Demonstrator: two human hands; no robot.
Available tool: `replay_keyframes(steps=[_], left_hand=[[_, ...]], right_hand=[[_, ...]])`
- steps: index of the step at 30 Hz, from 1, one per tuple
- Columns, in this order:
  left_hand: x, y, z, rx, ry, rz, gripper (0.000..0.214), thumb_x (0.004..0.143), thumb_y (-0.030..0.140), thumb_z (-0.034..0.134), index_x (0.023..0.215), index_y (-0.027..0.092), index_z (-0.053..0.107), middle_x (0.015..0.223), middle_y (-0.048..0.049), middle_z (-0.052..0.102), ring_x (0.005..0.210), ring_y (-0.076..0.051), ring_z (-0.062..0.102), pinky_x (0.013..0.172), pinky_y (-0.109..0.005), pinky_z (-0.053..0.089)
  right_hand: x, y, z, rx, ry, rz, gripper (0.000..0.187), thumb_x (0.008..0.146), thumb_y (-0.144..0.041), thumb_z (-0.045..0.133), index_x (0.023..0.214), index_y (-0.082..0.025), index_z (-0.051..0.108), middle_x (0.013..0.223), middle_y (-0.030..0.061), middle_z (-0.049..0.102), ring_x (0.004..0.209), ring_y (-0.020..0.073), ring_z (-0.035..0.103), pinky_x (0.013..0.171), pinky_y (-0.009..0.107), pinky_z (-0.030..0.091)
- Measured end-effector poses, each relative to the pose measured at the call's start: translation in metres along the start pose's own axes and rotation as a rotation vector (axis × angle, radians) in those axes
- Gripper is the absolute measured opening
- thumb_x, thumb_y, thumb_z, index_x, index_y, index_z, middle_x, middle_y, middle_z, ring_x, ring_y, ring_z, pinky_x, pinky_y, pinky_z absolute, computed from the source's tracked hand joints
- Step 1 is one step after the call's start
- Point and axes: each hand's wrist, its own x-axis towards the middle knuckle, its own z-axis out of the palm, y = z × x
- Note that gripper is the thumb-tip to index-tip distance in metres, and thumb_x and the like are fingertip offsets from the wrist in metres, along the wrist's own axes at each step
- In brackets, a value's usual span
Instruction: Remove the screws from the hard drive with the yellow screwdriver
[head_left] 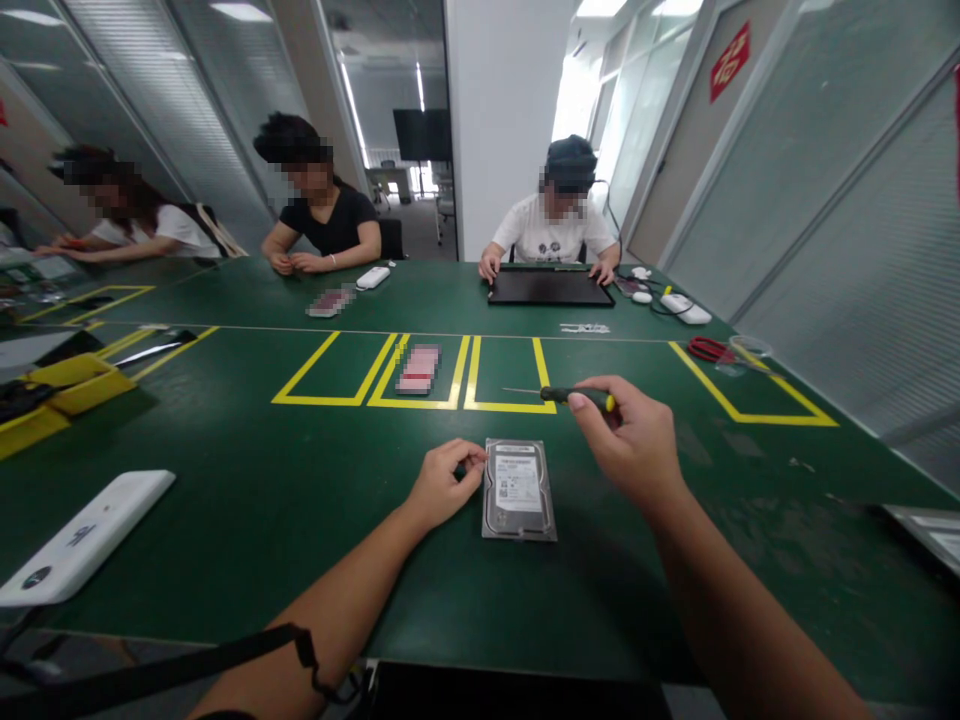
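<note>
A silver hard drive (517, 490) with a white label lies flat on the green table before me. At its upper left edge is my left hand (450, 480), resting on the table with its fingers curled together. The fingertips meet or nearly meet the drive's edge; whatever they pinch, if anything, is too small to make out. My right hand (634, 430) is closed round the dark green and yellow handle of a screwdriver (559, 394). It is held above the table, up and right of the drive, with its thin shaft pointing left.
Yellow tape (420, 404) marks several areas; a pink phone-like object (418, 369) lies in one. A white device (86, 540) and yellow bins (82, 382) are at left. Red-handled scissors (711, 350) lie at right. Across the table, a person (555, 225) holds a black panel (551, 287); others sit left.
</note>
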Motion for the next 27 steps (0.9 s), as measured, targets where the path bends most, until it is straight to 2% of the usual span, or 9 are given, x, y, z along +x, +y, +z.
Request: replay_keyframes(steps=[2,5,7,12,20,27], left_hand=[[0.0,-0.001,-0.001,0.002,0.001,0.002,0.012,0.085,0.016,0.059,0.094,0.016,0.067,0.079,-0.0022,0.066,0.071,-0.014,0.062,0.071,-0.025,0.049],[0.0,-0.002,-0.002,0.038,-0.013,-0.003,0.009,0.087,0.018,0.059,0.09,0.016,0.067,0.077,-0.0016,0.066,0.071,-0.014,0.061,0.071,-0.026,0.048],[0.001,-0.002,-0.003,0.066,-0.04,-0.005,0.011,0.09,0.021,0.057,0.09,0.017,0.067,0.078,-0.002,0.066,0.072,-0.015,0.061,0.072,-0.027,0.047],[0.005,-0.003,-0.007,0.072,-0.146,0.02,0.015,0.095,0.025,0.054,0.094,0.017,0.067,0.087,-0.0044,0.068,0.08,-0.017,0.061,0.075,-0.029,0.047],[0.006,-0.002,-0.01,0.125,-0.31,0.113,0.015,0.099,0.025,0.051,0.095,0.019,0.065,0.091,-0.0053,0.066,0.089,-0.02,0.058,0.083,-0.033,0.045],[0.005,-0.004,-0.013,0.18,-0.353,0.161,0.014,0.099,0.024,0.052,0.097,0.019,0.065,0.093,-0.0054,0.067,0.09,-0.02,0.057,0.082,-0.033,0.044]], right_hand=[[0.006,-0.007,-0.002,0.024,-0.03,-0.015,0.027,0.09,-0.041,0.06,0.094,-0.016,0.07,0.062,-0.0023,0.056,0.054,0.0098,0.047,0.057,0.024,0.037],[0.013,-0.015,-0.003,0.074,-0.051,-0.036,0.025,0.087,-0.039,0.065,0.095,-0.016,0.07,0.069,-0.001,0.06,0.057,0.0099,0.048,0.058,0.023,0.038],[0.016,-0.02,-0.005,0.124,-0.061,-0.032,0.024,0.086,-0.038,0.065,0.096,-0.016,0.07,0.075,0.0004,0.063,0.06,0.0105,0.051,0.058,0.023,0.039],[0.019,-0.031,-0.009,0.224,-0.106,-0.024,0.023,0.089,-0.036,0.062,0.097,-0.016,0.069,0.073,0.0002,0.062,0.061,0.0103,0.051,0.058,0.023,0.04],[0.015,-0.029,-0.014,0.236,-0.16,-0.033,0.022,0.091,-0.036,0.063,0.098,-0.016,0.069,0.075,-0.0002,0.062,0.061,0.0096,0.05,0.059,0.023,0.04],[0.014,-0.029,-0.017,0.202,-0.195,-0.047,0.022,0.09,-0.035,0.063,0.097,-0.016,0.07,0.072,-0.0006,0.06,0.06,0.0097,0.049,0.058,0.023,0.038]])
